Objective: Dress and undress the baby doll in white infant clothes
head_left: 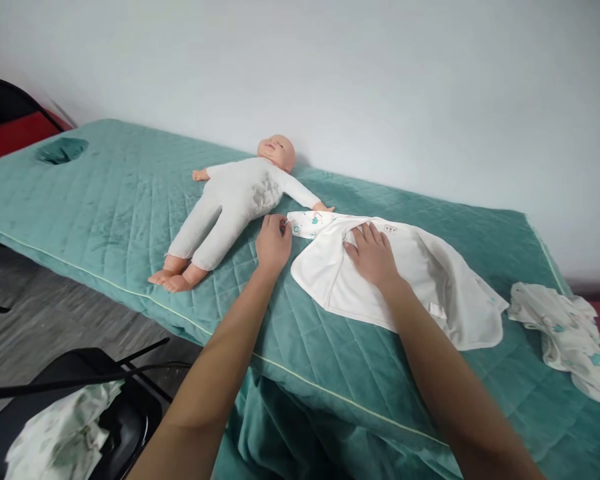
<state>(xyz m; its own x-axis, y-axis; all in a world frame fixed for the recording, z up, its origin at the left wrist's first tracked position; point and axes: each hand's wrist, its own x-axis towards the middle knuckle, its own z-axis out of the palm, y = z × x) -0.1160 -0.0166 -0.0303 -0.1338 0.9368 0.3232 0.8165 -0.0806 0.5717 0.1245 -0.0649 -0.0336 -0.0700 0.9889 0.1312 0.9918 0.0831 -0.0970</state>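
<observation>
A white baby shirt [360,287] lies spread on the bed, its plain inner side facing up. My left hand [273,243] pinches the end of its printed sleeve [310,223], fingers closed. On the shirt's upper part rests my right hand [373,253], palm down with fingers stretched out; whether the fingertips grip any cloth I cannot tell. Beyond my left hand a baby doll [240,190] in a white cloth body lies on its back, its head toward the wall. One of the doll's hands [323,207] touches or nearly touches the sleeve.
A green quilted cover [130,200] lies over the bed, which has a round hole [63,151] at far left. Another printed garment [565,333] lies crumpled at right. At lower left a black chair [130,407] holds more printed cloth [63,437]. The wall [380,87] borders the back.
</observation>
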